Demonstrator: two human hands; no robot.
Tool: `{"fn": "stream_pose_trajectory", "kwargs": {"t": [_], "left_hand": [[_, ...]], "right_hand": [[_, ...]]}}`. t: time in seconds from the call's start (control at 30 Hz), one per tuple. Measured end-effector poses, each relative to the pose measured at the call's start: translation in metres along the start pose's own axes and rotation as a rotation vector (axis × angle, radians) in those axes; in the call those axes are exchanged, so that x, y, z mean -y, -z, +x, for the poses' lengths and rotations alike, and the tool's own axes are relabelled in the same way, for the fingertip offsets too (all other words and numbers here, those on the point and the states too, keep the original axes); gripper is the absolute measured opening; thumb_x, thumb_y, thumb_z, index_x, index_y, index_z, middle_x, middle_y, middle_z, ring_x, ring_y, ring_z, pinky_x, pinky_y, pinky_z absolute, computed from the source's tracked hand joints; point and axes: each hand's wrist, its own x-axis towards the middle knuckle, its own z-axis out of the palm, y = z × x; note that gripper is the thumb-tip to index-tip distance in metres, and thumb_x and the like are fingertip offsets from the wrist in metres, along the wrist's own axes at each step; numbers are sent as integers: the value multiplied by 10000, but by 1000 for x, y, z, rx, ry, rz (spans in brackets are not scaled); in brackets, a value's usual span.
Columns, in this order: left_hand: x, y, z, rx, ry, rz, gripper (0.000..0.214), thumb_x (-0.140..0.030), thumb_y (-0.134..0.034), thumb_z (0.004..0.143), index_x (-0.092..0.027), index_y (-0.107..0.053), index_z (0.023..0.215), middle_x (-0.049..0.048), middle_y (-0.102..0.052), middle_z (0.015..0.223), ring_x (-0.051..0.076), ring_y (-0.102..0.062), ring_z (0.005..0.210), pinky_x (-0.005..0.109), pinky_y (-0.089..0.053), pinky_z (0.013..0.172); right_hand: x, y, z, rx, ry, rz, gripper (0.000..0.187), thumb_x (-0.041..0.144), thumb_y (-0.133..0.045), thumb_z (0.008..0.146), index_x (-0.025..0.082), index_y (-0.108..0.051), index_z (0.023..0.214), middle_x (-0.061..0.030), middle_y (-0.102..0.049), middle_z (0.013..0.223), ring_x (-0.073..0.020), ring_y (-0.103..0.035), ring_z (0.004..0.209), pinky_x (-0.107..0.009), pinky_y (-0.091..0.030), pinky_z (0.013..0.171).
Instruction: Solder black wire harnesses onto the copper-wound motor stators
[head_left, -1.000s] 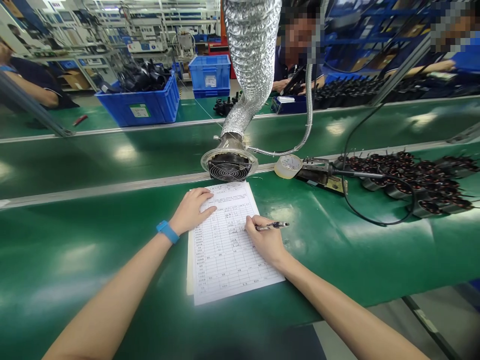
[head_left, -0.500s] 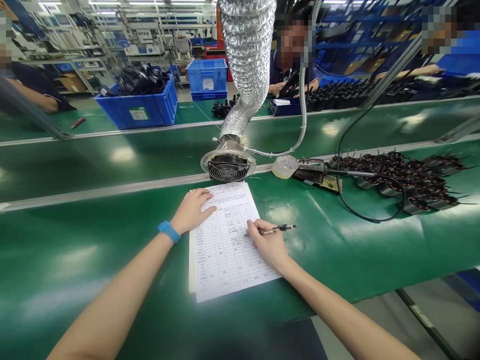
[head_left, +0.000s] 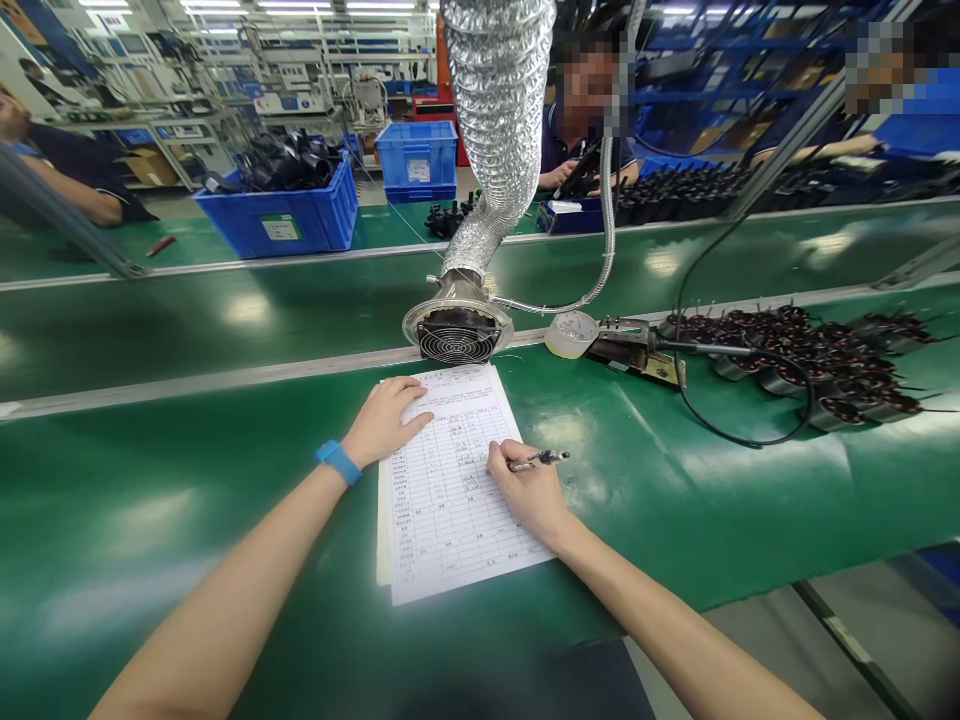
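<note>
A printed form (head_left: 450, 530) with a table and some handwriting lies on the green bench, other sheets showing under its left edge. My left hand (head_left: 390, 420) rests flat on its upper left part, fingers stretched out and thumb apart. In my right hand (head_left: 534, 492) a pen (head_left: 551, 458) is pinched, its rear end pointing right. That hand leans on the form's right side; the pen's tip is mostly hidden by my fingers. A blue wristband (head_left: 338, 462) circles my left wrist.
Beyond the form hangs a fume duct (head_left: 495, 110) with a fan grille (head_left: 459, 340). A tape roll (head_left: 571, 334), a soldering iron (head_left: 712, 348) in its stand and several wound motor parts (head_left: 810, 360) lie to the right. Across, a blue crate (head_left: 277, 215) holds black parts; a co-worker (head_left: 589, 120) sits there.
My right hand with the pen has shifted slightly left across the form. My left hand stays in place. At the far left, a co-worker's hand has come up into view.
</note>
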Motion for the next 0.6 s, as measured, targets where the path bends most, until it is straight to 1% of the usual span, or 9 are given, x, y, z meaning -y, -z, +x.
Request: {"fn": "stream_pose_trajectory", "kwargs": {"t": [0.1, 0.23, 0.5, 0.6], "left_hand": [[1, -1, -1, -7, -12, 2, 431, -496, -499, 944, -217, -611, 1253, 98, -573, 1318, 301, -509, 1221, 513, -409, 1050], [1, 0, -1, -7, -12, 1, 424, -496, -507, 941, -226, -613, 1250, 93, -576, 1314, 302, -509, 1221, 507, -417, 1043], [3, -2, -1, -18, -23, 8, 422, -495, -506, 942, -225, -614, 1247, 91, -575, 1311, 300, -514, 1211, 501, -422, 1041], [4, -2, -1, -15, -24, 7, 428, -499, -500, 944, -224, -611, 1252, 92, -572, 1318, 299, -512, 1215, 501, -419, 1043]], "right_hand": [[1, 0, 0, 13, 48, -47, 420, 290, -445, 936, 214, -172, 626, 51, -196, 555, -100, -223, 505, -295, -194, 506], [2, -1, 0, 19, 72, -57, 421, 274, -445, 942, 214, -150, 649, 52, -190, 554, -105, -195, 510, -303, -181, 507], [0, 0, -1, 31, 100, -66, 421, 252, -449, 936, 213, -150, 642, 51, -195, 553, -100, -214, 504, -298, -187, 505], [1, 0, -1, 11, 111, -65, 425, 254, -451, 934, 214, -151, 637, 51, -195, 550, -100, -210, 504, -298, -185, 501]]}}
